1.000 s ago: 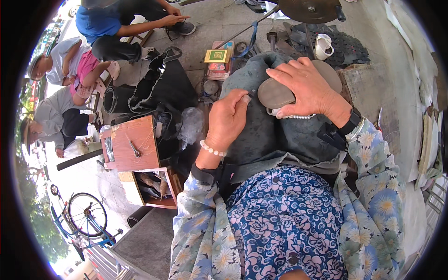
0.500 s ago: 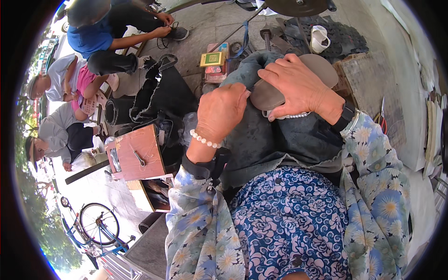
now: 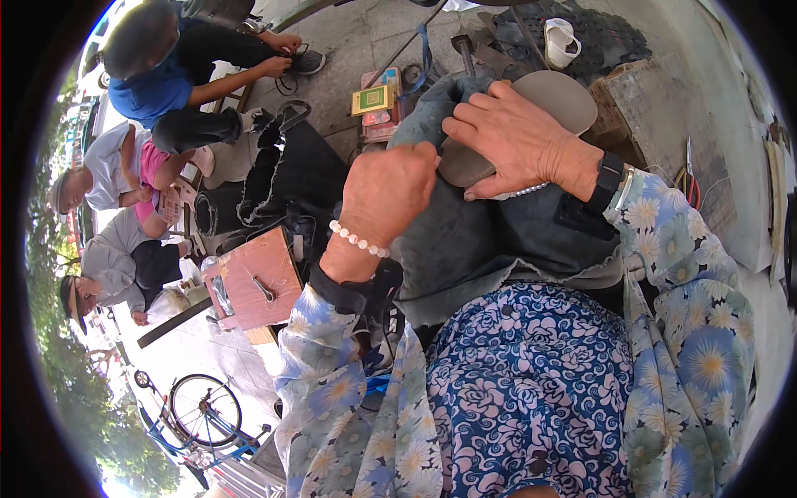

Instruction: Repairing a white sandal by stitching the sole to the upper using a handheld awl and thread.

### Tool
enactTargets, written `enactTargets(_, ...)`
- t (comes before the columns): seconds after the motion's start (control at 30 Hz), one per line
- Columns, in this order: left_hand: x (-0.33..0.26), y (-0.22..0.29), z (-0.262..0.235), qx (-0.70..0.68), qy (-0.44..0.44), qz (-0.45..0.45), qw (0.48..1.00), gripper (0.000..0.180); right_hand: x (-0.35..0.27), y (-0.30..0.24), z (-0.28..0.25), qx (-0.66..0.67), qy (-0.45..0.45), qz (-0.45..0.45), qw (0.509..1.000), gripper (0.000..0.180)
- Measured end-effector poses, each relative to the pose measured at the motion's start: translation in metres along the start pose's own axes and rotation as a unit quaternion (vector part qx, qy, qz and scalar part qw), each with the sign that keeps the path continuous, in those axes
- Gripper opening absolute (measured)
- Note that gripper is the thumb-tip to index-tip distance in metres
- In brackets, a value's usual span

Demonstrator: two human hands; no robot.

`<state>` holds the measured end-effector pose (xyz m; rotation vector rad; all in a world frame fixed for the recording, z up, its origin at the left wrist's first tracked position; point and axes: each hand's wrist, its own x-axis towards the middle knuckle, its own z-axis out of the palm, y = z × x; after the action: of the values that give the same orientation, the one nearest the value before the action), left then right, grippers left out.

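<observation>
Shoe sole (image 3: 531, 100) sits pressed under the right hand (image 3: 519, 141) on grey cloth (image 3: 498, 241); left hand (image 3: 386, 195) is a closed fist beside it, work unfinished.

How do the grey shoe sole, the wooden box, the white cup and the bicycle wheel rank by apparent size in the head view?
1. Wooden box
2. Grey shoe sole, partly covered by the right hand
3. Bicycle wheel, farther away, so uncertain
4. White cup

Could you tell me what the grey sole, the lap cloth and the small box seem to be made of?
Sole: probably rubber; smooth, matte grey, evenly flat surface under the right hand. Lap cloth: heavy woven fabric, likely denim; dull blue-grey with a frayed edge, pinched by the left hand. Box: looks wooden; flat reddish-brown panels, worn finish.
</observation>
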<state>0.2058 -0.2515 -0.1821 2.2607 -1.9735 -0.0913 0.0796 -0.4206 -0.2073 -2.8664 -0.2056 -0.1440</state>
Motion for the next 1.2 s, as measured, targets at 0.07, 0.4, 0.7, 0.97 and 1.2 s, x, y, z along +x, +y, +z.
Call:
enactTargets(0.07, -0.002, -0.001, 0.003, -0.009, 0.002, 0.004, 1.0, 0.015, -0.001, -0.001, 0.002, -0.02, 0.012, -0.001, 1.0, 0.06)
enactTargets(0.4, -0.009, 0.01, 0.01, -0.062, -0.014, -0.101, 0.993, 0.016, 0.0, -0.005, 0.006, -0.016, 0.014, 0.011, 1.0, 0.056)
enactTargets(0.7, -0.017, 0.033, 0.016, -0.088, 0.0, -0.197, 0.976, 0.018, -0.001, -0.009, 0.005, -0.027, 0.014, 0.034, 0.999, 0.057)
enactTargets(0.97, -0.017, 0.025, 0.028, -0.163, 0.013, -0.241, 0.956, 0.019, -0.004, -0.005, 0.008, -0.044, 0.042, 0.019, 0.998, 0.06)
enactTargets(1.2, -0.012, 0.031, 0.027, -0.176, 0.032, -0.228, 0.957, 0.02, -0.012, 0.001, -0.013, -0.017, -0.022, 0.006, 1.0, 0.078)
